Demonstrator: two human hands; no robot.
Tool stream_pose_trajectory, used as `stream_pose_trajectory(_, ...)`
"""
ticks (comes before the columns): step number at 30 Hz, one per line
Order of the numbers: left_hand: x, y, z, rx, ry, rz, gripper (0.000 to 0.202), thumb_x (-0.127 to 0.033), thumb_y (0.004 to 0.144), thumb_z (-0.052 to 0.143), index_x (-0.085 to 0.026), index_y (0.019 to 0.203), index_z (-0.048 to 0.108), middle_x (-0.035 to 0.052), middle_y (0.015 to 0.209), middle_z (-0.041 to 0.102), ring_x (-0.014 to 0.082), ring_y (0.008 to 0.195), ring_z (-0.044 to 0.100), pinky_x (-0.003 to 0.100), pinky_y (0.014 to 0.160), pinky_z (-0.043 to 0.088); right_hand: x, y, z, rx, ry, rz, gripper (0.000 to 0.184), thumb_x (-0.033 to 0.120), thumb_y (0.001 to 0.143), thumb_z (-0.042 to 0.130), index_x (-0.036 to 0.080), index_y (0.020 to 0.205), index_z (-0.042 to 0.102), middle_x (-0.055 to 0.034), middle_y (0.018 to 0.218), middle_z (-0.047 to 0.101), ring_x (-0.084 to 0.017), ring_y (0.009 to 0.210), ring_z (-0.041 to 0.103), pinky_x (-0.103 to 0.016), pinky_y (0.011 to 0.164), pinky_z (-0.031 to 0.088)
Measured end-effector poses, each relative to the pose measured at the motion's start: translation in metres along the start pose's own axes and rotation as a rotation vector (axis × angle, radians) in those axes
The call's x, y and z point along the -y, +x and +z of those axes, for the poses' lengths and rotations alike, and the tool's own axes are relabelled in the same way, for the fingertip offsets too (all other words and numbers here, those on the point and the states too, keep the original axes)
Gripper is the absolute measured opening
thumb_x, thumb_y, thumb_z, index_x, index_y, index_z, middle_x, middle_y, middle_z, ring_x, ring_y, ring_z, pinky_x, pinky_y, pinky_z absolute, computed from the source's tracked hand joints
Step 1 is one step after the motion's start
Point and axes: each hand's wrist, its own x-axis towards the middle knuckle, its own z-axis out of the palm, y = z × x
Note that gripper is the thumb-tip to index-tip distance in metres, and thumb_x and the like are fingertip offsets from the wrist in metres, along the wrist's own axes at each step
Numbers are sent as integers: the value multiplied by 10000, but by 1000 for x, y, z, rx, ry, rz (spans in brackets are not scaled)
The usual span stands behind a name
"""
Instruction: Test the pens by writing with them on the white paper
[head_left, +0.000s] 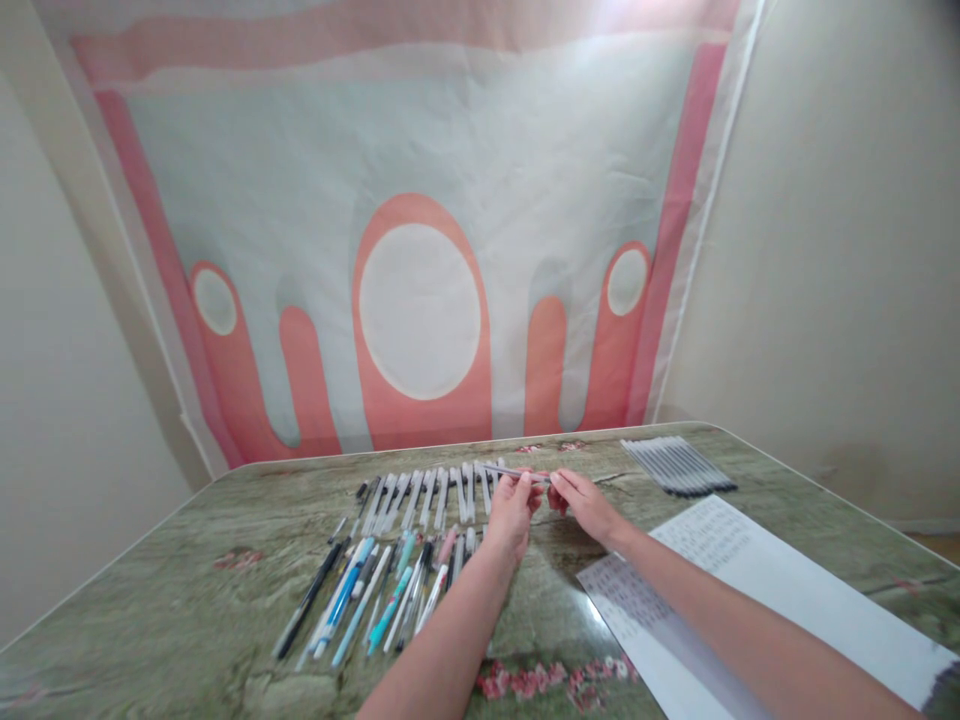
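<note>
My left hand (512, 510) and my right hand (586, 503) meet over the far middle of the table. Both pinch a thin grey pen (507, 470) that lies roughly level between them, its free end pointing left. Just left of my hands a row of white-capped pens (427, 494) lies side by side on the table. Nearer to me, several mixed pens (375, 592), black, blue and teal, lie fanned out. My fingers are closed on the pen.
A green patterned table (225, 560) with pink flowers carries a bundle of dark refills (679, 466) at the far right and a long written sheet of paper (757, 590) under my right forearm. A pink and white cloth (420, 250) hangs on the wall behind.
</note>
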Motion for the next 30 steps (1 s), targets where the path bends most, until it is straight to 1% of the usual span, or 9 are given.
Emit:
stream_pose_trajectory(5, -3, -2, 2, 5, 2, 10, 333, -345, 640, 664, -175, 865, 486, 22, 843, 626, 60, 596, 533, 177, 566, 393, 3, -1, 4, 20, 168, 103, 389, 519, 822, 361, 175, 683, 478, 16, 569, 510, -106, 511, 469, -231, 484, 402)
stream_pose_trajectory(8, -4, -2, 2, 6, 2, 13, 352, -353, 634, 667, -174, 874, 482, 28, 855, 624, 63, 601, 532, 181, 566, 394, 6, -1, 5, -6, 120, 78, 388, 533, 812, 368, 178, 723, 495, 13, 602, 518, -113, 548, 487, -229, 485, 411)
stream_pose_trajectory(13, -4, -2, 2, 42, 39, 51, 364, -371, 632, 664, -170, 875, 483, 30, 863, 625, 57, 592, 516, 178, 567, 391, 6, -1, 6, -21, 95, 57, 387, 526, 812, 363, 182, 667, 466, 20, 584, 489, -105, 539, 464, -224, 498, 408)
stream_pose_trajectory(17, -6, -2, 3, 48, 57, 63, 373, -377, 616, 674, -172, 865, 486, 26, 864, 628, 52, 582, 510, 177, 573, 390, 6, -1, 5, 54, 282, 178, 348, 504, 802, 392, 184, 669, 426, 30, 559, 479, -92, 489, 440, -220, 479, 392)
stream_pose_trajectory(20, -8, -2, 5, 37, 29, 39, 379, -386, 603, 681, -171, 844, 484, 23, 833, 628, 53, 566, 504, 182, 567, 388, 10, 1, 0, 125, 235, 206, 366, 509, 812, 363, 182, 663, 431, 20, 553, 501, -101, 485, 460, -237, 494, 408)
stream_pose_trajectory(22, -9, -3, 7, 25, 23, 28, 370, -412, 609, 670, -165, 819, 492, 17, 771, 621, 53, 545, 491, 181, 554, 378, 16, 3, -7, 61, 64, 112, 375, 489, 839, 319, 176, 707, 478, 7, 573, 523, -113, 507, 482, -248, 516, 418)
stream_pose_trajectory(25, -10, -7, 11, 43, 77, 16, 349, -434, 634, 646, -152, 794, 517, 7, 679, 598, 43, 500, 450, 171, 527, 350, 28, 4, -23, -116, -308, -159, 314, 386, 869, 316, 181, 979, 527, -31, 728, 594, -145, 654, 545, -284, 640, 436)
stream_pose_trajectory(27, -11, -11, 14, 102, 145, 6, 334, -438, 647, 634, -146, 773, 532, 1, 634, 581, 38, 470, 419, 168, 498, 321, 36, 3, -33, -67, -545, -325, 319, 296, 861, 353, 218, 1141, 485, -55, 905, 613, -171, 815, 561, -316, 758, 418)
stream_pose_trajectory(30, -11, -18, 20, 220, 273, -13, 319, -445, 659, 621, -144, 720, 536, 7, 608, 581, 46, 453, 409, 178, 473, 293, 45, 2, -44, 87, -758, -445, 362, 202, 832, 393, 260, 1173, 497, -55, 985, 609, -189, 901, 551, -320, 811, 396)
